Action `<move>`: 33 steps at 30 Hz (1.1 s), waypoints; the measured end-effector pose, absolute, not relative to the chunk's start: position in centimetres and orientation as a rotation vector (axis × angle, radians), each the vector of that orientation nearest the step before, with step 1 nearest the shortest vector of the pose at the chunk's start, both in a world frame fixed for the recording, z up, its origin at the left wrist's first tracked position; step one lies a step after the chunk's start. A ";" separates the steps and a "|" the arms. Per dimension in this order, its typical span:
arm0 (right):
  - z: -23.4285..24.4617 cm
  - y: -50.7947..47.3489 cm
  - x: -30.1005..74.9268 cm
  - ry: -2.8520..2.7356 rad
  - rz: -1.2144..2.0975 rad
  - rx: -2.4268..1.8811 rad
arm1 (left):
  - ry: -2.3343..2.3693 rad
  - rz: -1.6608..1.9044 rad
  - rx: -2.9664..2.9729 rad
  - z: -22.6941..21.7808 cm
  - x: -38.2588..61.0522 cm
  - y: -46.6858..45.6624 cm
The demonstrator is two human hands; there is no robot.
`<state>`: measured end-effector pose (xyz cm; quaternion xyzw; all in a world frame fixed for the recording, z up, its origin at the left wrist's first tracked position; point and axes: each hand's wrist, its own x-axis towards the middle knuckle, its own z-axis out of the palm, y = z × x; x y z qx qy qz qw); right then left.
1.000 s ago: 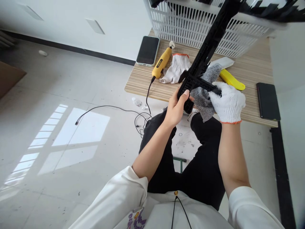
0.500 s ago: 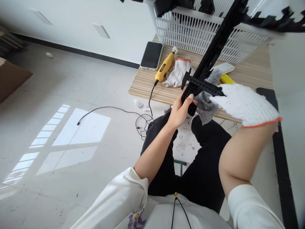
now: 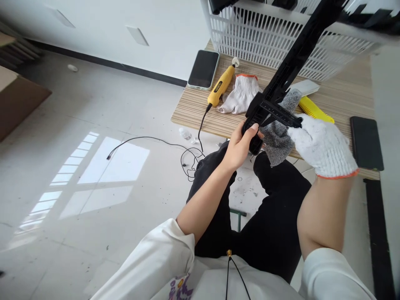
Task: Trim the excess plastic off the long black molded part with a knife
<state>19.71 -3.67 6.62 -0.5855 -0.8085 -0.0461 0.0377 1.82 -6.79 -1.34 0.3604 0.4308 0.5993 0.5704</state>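
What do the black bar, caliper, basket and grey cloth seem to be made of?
Black bar: probably matt moulded plastic, judging by its ribbed, tabbed form. Caliper: perhaps plastic too, dull black with fine scale marks, though coated metal is possible. Basket: most likely smooth white plastic, by its regular moulded slots. Grey cloth: soft knit or woven fabric, by its speckled texture and limp drape; fibre unclear.

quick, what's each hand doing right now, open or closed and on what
Left hand: bare, closed around the lower end of the long black part.
Right hand: gloved, closed on one end of the black caliper.
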 end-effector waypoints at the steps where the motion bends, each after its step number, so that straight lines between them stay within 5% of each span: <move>1: 6.5 -3.7 19.8 -2.466 -0.175 -1.828 | 1.017 1.414 0.867 -1.4 1.9 -6.8; 7: 5.7 -3.4 20.0 -2.329 -0.394 -1.856 | 1.028 1.458 0.979 -1.7 2.2 -6.9; 33: 4.6 -4.2 19.3 -2.292 -0.241 -1.922 | 1.088 1.478 0.923 -1.5 2.2 -7.3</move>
